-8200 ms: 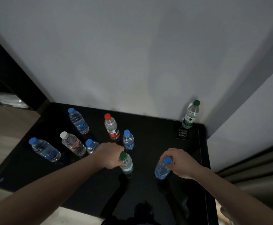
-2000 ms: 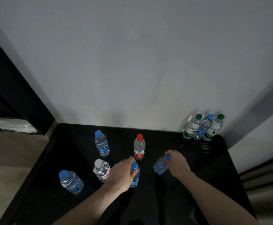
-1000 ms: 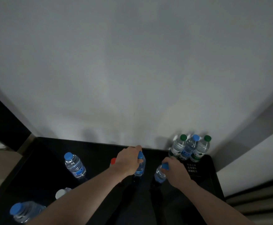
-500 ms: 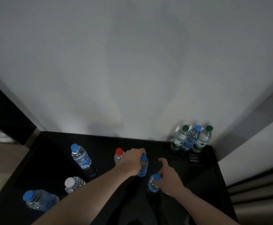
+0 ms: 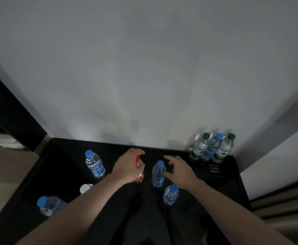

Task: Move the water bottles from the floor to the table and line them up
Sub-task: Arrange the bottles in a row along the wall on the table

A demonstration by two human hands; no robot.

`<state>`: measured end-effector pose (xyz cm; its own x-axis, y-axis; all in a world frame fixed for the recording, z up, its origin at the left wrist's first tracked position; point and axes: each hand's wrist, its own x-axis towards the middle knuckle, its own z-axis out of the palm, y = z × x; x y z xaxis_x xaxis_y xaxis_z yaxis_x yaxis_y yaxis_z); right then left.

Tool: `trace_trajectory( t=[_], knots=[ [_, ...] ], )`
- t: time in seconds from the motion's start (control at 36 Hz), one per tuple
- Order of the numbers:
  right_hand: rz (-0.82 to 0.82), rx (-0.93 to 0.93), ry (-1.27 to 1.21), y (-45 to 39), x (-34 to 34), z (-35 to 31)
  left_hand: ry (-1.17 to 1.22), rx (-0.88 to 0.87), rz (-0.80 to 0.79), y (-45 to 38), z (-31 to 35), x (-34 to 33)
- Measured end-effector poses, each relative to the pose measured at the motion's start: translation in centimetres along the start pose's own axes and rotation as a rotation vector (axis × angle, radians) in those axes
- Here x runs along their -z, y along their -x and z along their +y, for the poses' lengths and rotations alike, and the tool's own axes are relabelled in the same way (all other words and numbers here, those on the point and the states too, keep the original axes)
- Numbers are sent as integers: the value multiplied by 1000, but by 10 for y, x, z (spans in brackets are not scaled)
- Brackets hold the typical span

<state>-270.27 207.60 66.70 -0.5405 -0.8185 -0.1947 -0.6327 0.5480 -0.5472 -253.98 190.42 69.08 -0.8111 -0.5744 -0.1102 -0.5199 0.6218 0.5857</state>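
The left hand [image 5: 128, 166] is curling round the upper part of the red-capped water bottle [image 5: 139, 171], which is standing upright on the black glossy table [image 5: 70, 167]. The right hand [image 5: 178, 169] is hovering with fingers spread and relaxed, holding nothing, just right of a blue-capped bottle [image 5: 158, 174] that is standing between the two hands. Another blue-capped bottle [image 5: 170, 194] is sitting nearer than the right hand, just beside its wrist. Beyond the right hand, against the grey wall [image 5: 144, 68] in the table's far corner, three bottles are standing touching in a row: green-capped [image 5: 198, 147], blue-capped [image 5: 211, 147], green-capped [image 5: 224, 147]. A small black card [image 5: 214, 169] is lying in front of them. Bare tabletop is stretching between the hands and that row. Left of the left hand are a blue-capped bottle [image 5: 94, 164], a white-capped one [image 5: 85, 188] partly behind the forearm, and a third blue-capped one [image 5: 48, 206] near the table's left edge.
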Motion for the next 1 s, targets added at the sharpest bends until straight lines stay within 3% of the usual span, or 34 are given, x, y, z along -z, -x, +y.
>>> trace_trajectory(
  t=[0.08,0.22,0.56,1.0],
  knots=[
    [-58,45,52,-14,0,-15,-95,19,1,-8,-12,20],
    [-137,43,171,-29,-6,-26,-173,70,-214,-13,-19,17],
    [-46,-29,341,-36,21,1,-390,81,-161,-40,-3,2],
    [-2,-83,452,-58,87,54,-321,16,-150,-102,37,-7]
  ],
)
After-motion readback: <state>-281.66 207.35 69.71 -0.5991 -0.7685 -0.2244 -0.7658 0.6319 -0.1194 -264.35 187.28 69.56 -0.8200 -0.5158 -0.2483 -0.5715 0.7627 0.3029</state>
